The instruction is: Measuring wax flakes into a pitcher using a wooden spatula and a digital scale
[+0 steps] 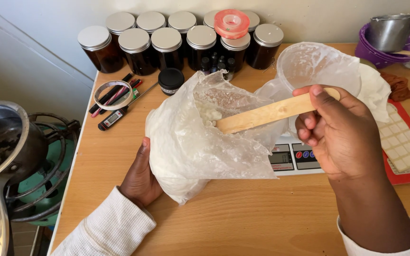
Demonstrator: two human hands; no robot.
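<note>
My left hand (pixel 140 176) grips the lower side of a cloudy plastic bag (pixel 191 142) holding a pale waxy mass, propped open on the wooden table (pixel 243 213). My right hand (pixel 340 132) holds a flat wooden stick (pixel 262 114) whose far end reaches into the bag's mouth. Behind the stick a clear plastic container (pixel 316 64) sits over a digital scale (pixel 293 159), partly hidden by the bag and my hand.
Several dark jars with silver lids (pixel 167 45) line the back, a tape roll (pixel 232 23) on one. A small black jar (pixel 171 80), pens, a thermometer (pixel 115 116) and another tape ring (pixel 113 95) lie left. Metal pot (pixel 5 142) on a burner at left; red mould tray (pixel 406 142), purple bowl with metal cup (pixel 390 35) right.
</note>
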